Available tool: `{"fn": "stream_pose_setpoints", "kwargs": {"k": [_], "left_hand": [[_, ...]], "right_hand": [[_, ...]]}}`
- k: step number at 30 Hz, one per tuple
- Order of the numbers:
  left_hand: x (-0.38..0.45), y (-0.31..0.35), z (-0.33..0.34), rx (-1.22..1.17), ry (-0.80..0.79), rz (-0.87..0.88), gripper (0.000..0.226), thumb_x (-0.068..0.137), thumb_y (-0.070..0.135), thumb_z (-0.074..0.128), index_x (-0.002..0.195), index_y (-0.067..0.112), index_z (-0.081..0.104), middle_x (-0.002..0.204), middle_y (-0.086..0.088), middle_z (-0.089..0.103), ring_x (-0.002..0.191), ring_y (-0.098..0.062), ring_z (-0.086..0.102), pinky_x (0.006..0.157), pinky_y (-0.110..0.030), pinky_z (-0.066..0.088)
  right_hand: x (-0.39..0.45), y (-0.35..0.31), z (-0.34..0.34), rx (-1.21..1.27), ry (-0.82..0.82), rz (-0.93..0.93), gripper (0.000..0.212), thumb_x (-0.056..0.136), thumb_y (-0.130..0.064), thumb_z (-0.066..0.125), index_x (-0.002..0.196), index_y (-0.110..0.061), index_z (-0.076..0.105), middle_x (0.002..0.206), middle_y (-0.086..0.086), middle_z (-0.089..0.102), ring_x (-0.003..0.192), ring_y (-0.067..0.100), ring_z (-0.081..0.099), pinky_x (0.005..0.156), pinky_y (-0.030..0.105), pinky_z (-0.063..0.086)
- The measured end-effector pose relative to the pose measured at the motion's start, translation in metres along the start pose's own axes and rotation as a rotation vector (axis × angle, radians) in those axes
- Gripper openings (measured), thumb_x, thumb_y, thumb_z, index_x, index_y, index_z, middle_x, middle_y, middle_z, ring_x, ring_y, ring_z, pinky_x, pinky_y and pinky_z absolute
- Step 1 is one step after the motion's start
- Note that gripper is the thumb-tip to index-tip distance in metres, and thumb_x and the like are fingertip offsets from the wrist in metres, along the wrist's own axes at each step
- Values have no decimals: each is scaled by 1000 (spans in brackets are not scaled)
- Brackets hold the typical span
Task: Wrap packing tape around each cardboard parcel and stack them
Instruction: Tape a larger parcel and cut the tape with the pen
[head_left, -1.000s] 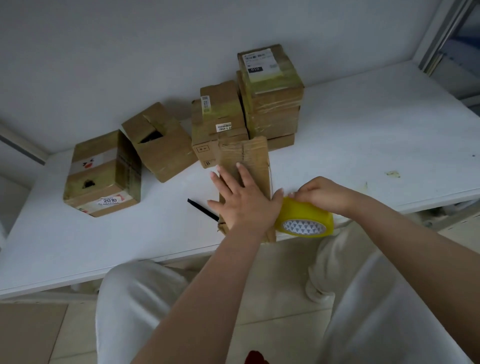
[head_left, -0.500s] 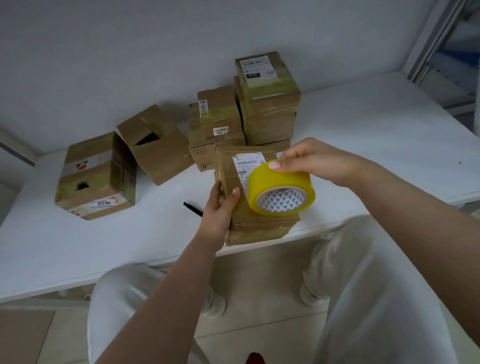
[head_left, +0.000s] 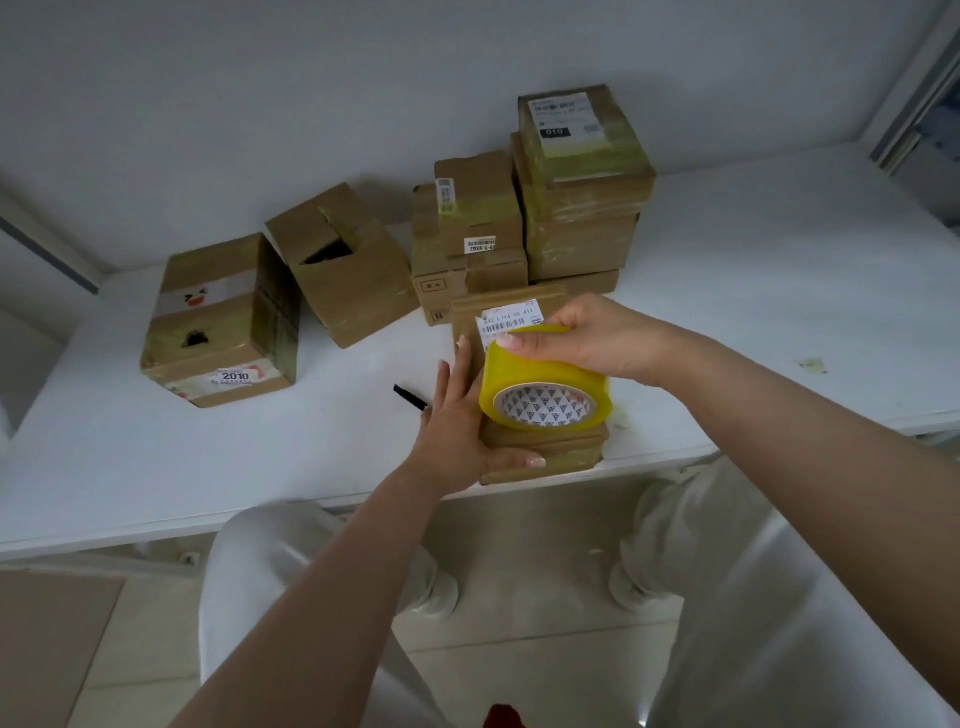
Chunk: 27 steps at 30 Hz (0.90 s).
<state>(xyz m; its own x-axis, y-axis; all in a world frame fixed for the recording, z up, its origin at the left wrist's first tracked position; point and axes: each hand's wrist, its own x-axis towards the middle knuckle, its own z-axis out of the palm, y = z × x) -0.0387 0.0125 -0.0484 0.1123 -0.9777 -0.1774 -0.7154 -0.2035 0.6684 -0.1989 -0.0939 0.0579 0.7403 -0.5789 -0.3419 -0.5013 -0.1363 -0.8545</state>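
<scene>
A flat cardboard parcel (head_left: 524, 452) with a white barcode label lies at the front edge of the white table (head_left: 156, 457). My left hand (head_left: 457, 421) lies against its left side, fingers straight, thumb wrapped round its near edge. My right hand (head_left: 587, 338) grips a yellow roll of packing tape (head_left: 540, 384) from above and holds it over the parcel's top. Behind stand a stack of taped parcels (head_left: 582, 192) and a lower stack of two (head_left: 472, 234).
A box with an open flap (head_left: 348, 270) leans at the back, and a larger taped box marked 2010 (head_left: 223, 322) sits to its left. A black pen (head_left: 410, 397) lies just left of my left hand. My knees are under the table edge.
The parcel went from standing on edge to lying flat with its label up. My right hand lifted the tape roll from the parcel's right side to above it. My left hand shifted to the left side.
</scene>
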Motion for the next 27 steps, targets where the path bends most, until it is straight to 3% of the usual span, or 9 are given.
{"fn": "stream_pose_setpoints", "kwargs": {"k": [2, 5, 6, 12, 22, 27], "left_hand": [[0, -2, -1, 94, -20, -16, 123, 56, 68, 74, 137, 62, -17, 156, 16, -31, 147, -27, -22, 115, -62, 3], [2, -4, -2, 170, -57, -57, 124, 63, 66, 75, 150, 45, -12, 154, 18, -35, 147, -25, -22, 116, -62, 4], [3, -3, -2, 188, -69, -63, 124, 65, 66, 74, 151, 44, -13, 153, 18, -36, 147, -25, -22, 116, -62, 4], [8, -4, 1, 201, -109, -40, 120, 63, 73, 65, 147, 48, -17, 153, 18, -36, 148, -27, -21, 117, -64, 4], [8, -5, 2, 174, -117, -55, 122, 58, 76, 60, 149, 47, -16, 152, 19, -36, 149, -25, -17, 117, -64, 6], [5, 12, -2, 339, -137, -86, 124, 60, 79, 57, 149, 41, -21, 152, 9, -40, 145, -27, -29, 116, -65, 0]], "right_hand": [[-3, 2, -6, -31, 4, -7, 38, 70, -63, 67, 71, -25, 68, 63, -19, 69, 63, -3, 66, 65, 18, 47], [-11, 6, -27, -138, 112, 8, 79, 52, -77, 64, 81, -4, 72, 75, 9, 72, 69, 20, 69, 71, 35, 52], [-15, 11, -39, -177, 142, 30, 82, 53, -76, 64, 83, 0, 71, 78, 14, 72, 70, 25, 69, 70, 36, 53], [-31, 71, -72, -348, 202, 229, 49, 74, -60, 69, 65, -12, 71, 67, 7, 67, 68, 21, 66, 60, 26, 46], [-14, 116, -46, -362, 191, 294, 49, 79, -60, 66, 81, -12, 74, 83, 8, 70, 77, 19, 66, 76, 35, 53], [-9, 119, -34, -440, 231, 277, 46, 79, -65, 62, 77, -20, 70, 80, 0, 66, 75, 15, 62, 68, 31, 47]]}}
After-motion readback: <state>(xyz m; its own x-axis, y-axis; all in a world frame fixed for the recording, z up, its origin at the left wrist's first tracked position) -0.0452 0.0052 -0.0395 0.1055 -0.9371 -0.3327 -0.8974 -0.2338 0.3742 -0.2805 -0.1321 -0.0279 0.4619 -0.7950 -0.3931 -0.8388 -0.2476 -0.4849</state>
